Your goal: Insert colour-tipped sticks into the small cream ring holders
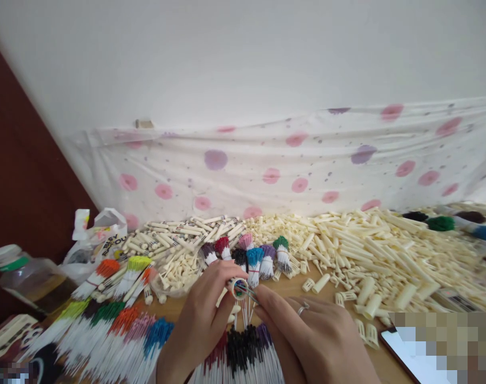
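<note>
My left hand (213, 301) is closed round a short cream plastic pen barrel (231, 287), its round open end tilted toward me. Coloured tips, blue and green among them, show inside that opening. With thumb and forefinger pressed together, my right hand (307, 325) pinches thin grey rods (248, 291) that reach into the barrel's mouth; whether they are tweezers or refills is unclear. Thin white refill tubes show below the hands. Under my wrists lie pen refills with black tips (243, 346), dark red ones and purple ones. A blue-tipped bundle (255, 258) stands just behind the barrel.
Sorted refills (122, 325) fan out at the left. Cream pen parts (358, 245) pile up along the back and right. A bottle of brown liquid (38, 282) and a plastic bag (106, 234) stand at left. A phone (411, 354) lies front right. Flowered sheeting (243, 170) covers the lower wall.
</note>
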Motion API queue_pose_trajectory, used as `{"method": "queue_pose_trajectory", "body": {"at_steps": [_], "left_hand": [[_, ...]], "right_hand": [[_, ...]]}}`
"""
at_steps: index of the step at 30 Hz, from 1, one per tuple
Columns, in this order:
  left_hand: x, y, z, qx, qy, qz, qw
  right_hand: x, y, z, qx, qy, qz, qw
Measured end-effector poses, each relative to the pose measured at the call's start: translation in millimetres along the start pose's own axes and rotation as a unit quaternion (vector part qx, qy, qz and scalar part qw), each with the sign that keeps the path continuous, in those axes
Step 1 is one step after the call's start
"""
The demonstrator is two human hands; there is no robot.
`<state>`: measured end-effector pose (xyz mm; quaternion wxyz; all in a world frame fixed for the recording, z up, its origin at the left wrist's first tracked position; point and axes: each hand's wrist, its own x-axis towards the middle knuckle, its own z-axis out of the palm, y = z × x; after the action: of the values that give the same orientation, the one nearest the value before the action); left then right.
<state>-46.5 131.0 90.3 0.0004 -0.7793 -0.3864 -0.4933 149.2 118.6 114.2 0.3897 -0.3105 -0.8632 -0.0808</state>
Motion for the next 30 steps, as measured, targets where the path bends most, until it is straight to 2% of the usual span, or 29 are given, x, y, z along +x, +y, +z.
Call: {"method": "queue_pose_trajectory", "body": {"at_steps": [8,10,21,27,30], "left_hand": [[0.8,3.3,0.6,-0.021,-0.007,-0.017,1.000],[1.3,2.1,1.3,-0.014,0.009,-0.015,1.000],[-1.2,-0.6,1.3,0.038,0.119,0.001,0.992],[-8.8,-2.4,7.9,0.014,0.167,-0.037,0.985],[-11.0,-3.0,10.7,0.001,0.170,-0.070,0.983]], "right_hand": [[1.9,-0.9,2.2,-0.002,0.000,-0.002,1.000],[-0.1,-0.4,0.5,0.010,-0.016,0.012,1.000],[-0.8,-3.0,1.7,0.056,-0.003,0.050,0.997],[-1.6,-3.5,-1.6,0.079,-0.036,0.059,0.994],[-4.3,-3.2,1.6,0.065,-0.037,0.047,0.996]]}}
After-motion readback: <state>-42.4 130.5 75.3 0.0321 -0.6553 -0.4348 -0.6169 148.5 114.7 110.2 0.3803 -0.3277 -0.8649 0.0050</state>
